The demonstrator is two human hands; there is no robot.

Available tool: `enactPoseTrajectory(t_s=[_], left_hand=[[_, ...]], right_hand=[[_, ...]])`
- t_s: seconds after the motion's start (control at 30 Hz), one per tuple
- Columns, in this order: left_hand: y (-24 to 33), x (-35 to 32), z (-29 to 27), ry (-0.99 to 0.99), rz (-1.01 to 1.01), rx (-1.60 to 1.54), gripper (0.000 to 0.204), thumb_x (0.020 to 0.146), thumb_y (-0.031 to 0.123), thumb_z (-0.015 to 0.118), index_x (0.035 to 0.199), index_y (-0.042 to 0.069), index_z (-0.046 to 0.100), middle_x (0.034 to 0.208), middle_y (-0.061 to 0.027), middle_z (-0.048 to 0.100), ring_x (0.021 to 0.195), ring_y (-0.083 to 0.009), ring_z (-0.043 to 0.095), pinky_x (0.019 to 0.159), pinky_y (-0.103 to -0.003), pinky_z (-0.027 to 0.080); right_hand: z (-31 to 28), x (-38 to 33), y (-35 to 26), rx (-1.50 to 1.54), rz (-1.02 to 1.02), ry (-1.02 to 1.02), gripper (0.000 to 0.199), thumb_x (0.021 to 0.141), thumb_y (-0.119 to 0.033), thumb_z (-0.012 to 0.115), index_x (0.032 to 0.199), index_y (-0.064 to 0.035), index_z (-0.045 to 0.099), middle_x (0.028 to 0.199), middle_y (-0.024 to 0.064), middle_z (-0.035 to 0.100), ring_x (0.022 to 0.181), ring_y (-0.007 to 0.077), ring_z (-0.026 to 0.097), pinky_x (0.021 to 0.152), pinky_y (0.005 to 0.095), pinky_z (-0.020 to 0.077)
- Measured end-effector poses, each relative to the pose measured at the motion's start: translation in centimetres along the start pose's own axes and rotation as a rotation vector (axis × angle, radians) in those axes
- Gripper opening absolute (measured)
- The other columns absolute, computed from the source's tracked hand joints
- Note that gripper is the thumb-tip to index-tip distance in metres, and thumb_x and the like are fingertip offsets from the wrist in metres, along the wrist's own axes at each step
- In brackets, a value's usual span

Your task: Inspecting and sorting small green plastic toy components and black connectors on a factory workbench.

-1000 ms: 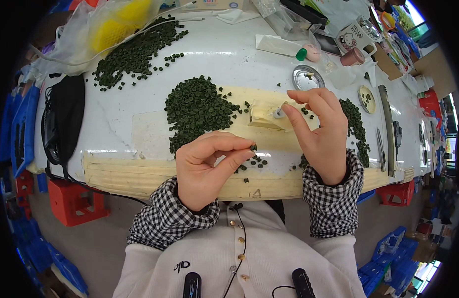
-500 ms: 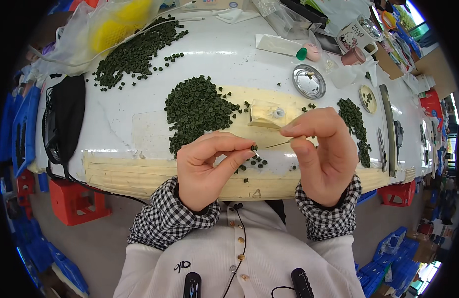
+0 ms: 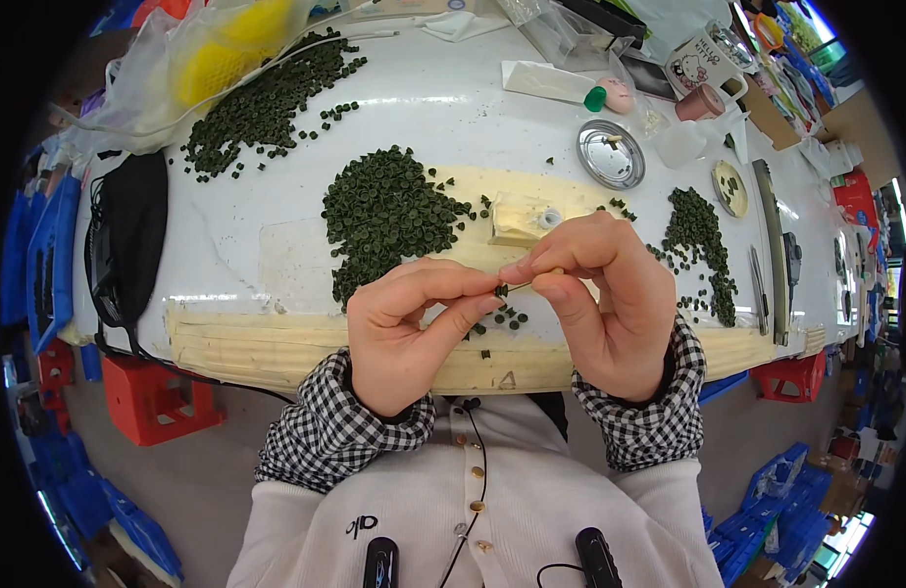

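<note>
Two hands meet over the table now. The left hand (image 3: 404, 328) pinches a tiny green bit (image 3: 501, 290) between thumb and finger, and it has stayed in the same place all along. The right hand (image 3: 615, 304) grips a thin pin (image 3: 520, 286). One second ago it was up by the white piece (image 3: 549, 219) on the tan block (image 3: 512, 227). Half a second ago the pin was apart from the green bit; now its tip is right at it. I can't tell if it has gone inside.

Make the green bit the middle of a clock. The block sits near 12 o'clock. A big pile of green bits (image 3: 389, 211) is at 10 o'clock. A smaller pile (image 3: 703, 245) lies between 2 and 3 o'clock, and more of it shows now. A silver lid (image 3: 610, 157) is at 1 o'clock.
</note>
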State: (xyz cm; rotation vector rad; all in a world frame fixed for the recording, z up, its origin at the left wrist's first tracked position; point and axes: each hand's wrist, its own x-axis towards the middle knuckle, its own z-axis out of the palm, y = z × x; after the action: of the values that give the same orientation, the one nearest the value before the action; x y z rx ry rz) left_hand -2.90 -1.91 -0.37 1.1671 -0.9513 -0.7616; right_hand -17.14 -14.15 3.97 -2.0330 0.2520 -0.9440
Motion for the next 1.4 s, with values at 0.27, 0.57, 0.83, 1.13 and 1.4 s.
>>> enactPoseTrajectory(t_s=[0.27,0.57,0.83,1.13,1.4], left_hand=[[0.0,0.0,0.0,0.009,0.008,0.012,0.018,0.081,-0.008,0.070,0.098,-0.003,0.071,0.094,-0.0120,0.070,0.086,-0.0165,0.065,0.075,-0.027,0.051],[0.1,-0.1,0.0,0.012,0.022,-0.009,0.018,0.082,-0.009,0.068,0.100,-0.005,0.070,0.097,-0.0127,0.069,0.088,-0.0162,0.065,0.077,-0.026,0.051],[0.2,-0.3,-0.2,0.055,0.017,-0.069,0.019,0.084,-0.010,0.067,0.102,-0.005,0.069,0.098,-0.0121,0.068,0.090,-0.0149,0.064,0.077,-0.025,0.050],[-0.1,-0.2,-0.2,0.061,0.034,-0.031,0.019,0.083,-0.009,0.067,0.102,-0.004,0.069,0.098,-0.0120,0.068,0.089,-0.0160,0.064,0.076,-0.025,0.050],[0.0,0.0,-0.2,0.042,0.071,0.038,0.019,0.082,-0.009,0.068,0.100,-0.002,0.071,0.095,-0.0113,0.070,0.087,-0.0158,0.065,0.075,-0.025,0.051]], right_hand=[[-0.2,0.2,0.5,-0.029,0.095,0.326,0.010,0.088,-0.001,0.066,0.093,0.0032,0.059,0.085,0.0110,0.062,0.073,0.0198,0.065,0.068,0.0270,0.0536],[-1.0,0.8,2.4,-0.647,0.031,0.137,0.015,0.082,-0.005,0.069,0.095,-0.0003,0.063,0.088,0.0114,0.061,0.081,0.0305,0.059,0.071,0.0363,0.0478],[0.3,-1.9,-1.5,-0.345,0.082,0.078,0.030,0.078,0.005,0.069,0.108,-0.0013,0.069,0.088,0.0106,0.061,0.078,0.0238,0.058,0.068,0.0306,0.0475],[2.0,-3.3,-0.7,-0.218,0.080,0.013,0.039,0.078,0.005,0.068,0.117,-0.0025,0.068,0.094,0.0095,0.064,0.079,0.0232,0.059,0.068,0.0300,0.0485],[2.0,-3.4,-0.2,-0.261,-0.014,0.008,0.042,0.076,0.006,0.070,0.117,-0.0019,0.067,0.093,0.0087,0.064,0.075,0.0226,0.059,0.065,0.0306,0.0488]])
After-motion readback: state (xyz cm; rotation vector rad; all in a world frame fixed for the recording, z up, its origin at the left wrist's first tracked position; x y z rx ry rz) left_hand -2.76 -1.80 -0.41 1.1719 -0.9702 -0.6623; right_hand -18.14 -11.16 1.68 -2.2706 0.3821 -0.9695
